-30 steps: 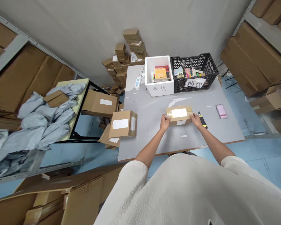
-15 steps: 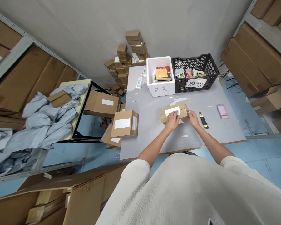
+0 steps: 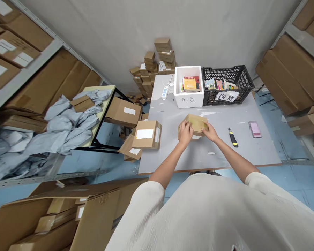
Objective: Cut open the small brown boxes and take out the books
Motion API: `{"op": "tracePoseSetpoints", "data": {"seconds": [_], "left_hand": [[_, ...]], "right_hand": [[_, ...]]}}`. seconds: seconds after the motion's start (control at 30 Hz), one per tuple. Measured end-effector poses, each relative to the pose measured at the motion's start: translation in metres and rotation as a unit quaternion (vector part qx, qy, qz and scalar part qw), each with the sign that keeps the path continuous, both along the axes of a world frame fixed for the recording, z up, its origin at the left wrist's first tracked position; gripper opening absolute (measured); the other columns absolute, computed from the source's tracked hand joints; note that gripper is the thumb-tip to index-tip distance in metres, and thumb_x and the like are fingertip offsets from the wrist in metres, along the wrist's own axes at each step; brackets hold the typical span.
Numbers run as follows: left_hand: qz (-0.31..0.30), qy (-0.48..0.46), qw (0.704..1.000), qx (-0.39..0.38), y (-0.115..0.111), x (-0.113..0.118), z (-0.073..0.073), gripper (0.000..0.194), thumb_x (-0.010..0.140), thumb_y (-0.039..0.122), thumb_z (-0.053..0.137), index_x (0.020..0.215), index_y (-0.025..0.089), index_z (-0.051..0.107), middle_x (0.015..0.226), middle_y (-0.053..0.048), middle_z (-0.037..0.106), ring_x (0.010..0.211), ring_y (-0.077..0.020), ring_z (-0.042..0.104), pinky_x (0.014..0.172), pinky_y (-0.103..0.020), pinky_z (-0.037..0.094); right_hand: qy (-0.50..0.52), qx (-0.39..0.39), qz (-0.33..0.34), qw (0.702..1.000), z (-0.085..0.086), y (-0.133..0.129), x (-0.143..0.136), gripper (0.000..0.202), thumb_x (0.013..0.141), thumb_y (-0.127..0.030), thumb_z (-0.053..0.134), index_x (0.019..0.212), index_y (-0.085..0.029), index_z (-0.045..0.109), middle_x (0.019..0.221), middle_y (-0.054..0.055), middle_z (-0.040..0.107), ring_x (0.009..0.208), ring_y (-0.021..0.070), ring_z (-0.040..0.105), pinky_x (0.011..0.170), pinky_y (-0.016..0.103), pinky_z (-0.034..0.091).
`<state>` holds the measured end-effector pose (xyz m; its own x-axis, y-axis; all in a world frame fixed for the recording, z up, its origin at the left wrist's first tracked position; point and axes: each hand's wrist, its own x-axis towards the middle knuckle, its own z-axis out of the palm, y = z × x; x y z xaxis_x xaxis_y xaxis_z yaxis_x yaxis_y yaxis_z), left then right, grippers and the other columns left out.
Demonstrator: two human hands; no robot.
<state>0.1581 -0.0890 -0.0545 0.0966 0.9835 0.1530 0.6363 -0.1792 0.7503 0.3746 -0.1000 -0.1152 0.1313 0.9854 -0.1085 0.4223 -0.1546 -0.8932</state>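
A small cardboard box (image 3: 197, 122) is between my hands above the grey table (image 3: 167, 153). My left hand (image 3: 185, 133) grips its left end, fingers bent over the edge. At the right end, my right hand (image 3: 209, 131) holds the corner with thumb and fingers. Brown tape shows on the upper face, and a bit of white label on the side towards me. Right of my right hand lies a black and yellow box cutter (image 3: 233, 137).
Books fill a white foam box (image 3: 189, 101) and a black plastic crate (image 3: 227, 97) along the back. A labelled carton (image 3: 147, 134) sits at the table's left edge. Grey parcels (image 3: 68, 122) cover a side table; a large open carton (image 3: 99, 216) stands lower left.
The box has been turned over: its white label faced up before, now taped cardboard does. My left hand moved from the label to the left end. The view swung slightly left.
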Motion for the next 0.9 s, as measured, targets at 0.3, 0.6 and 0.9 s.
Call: {"op": "tracePoseSetpoints", "data": {"seconds": [0.3, 0.6, 0.9], "left_hand": [[-0.030, -0.051, 0.998, -0.022, 0.005, 0.007, -0.017, 0.037, 0.102, 0.017, 0.053, 0.132, 0.024, 0.073, 0.137, -0.014, 0.058, 0.126, -0.0305, 0.062, 0.112, -0.045, 0.051], [-0.153, 0.026, 0.988, 0.003, 0.005, 0.063, -0.023, 0.035, 0.098, 0.014, 0.059, 0.128, 0.026, 0.072, 0.140, -0.014, 0.063, 0.135, -0.0350, 0.055, 0.116, -0.051, 0.044], [-0.004, 0.040, 0.998, -0.044, 0.007, 0.068, 0.003, 0.045, 0.093, 0.051, 0.080, 0.128, 0.025, 0.067, 0.135, -0.017, 0.065, 0.138, -0.0419, 0.052, 0.118, -0.054, 0.039]], "right_hand": [[-0.053, 0.041, -0.044, 0.997, 0.010, -0.003, 0.016, 0.066, 0.084, -0.045, 0.070, 0.147, -0.026, 0.065, 0.160, 0.013, 0.054, 0.154, 0.0342, 0.045, 0.133, 0.054, 0.034], [-0.057, 0.053, -0.077, 0.994, 0.028, -0.011, 0.049, 0.056, 0.091, -0.047, 0.062, 0.142, -0.023, 0.067, 0.152, 0.014, 0.063, 0.144, 0.0333, 0.055, 0.129, 0.054, 0.040], [0.145, 0.034, -0.018, 0.989, 0.033, 0.006, 0.026, 0.063, 0.098, -0.071, 0.052, 0.136, -0.025, 0.070, 0.148, 0.013, 0.070, 0.131, 0.0314, 0.069, 0.109, 0.048, 0.055]]}}
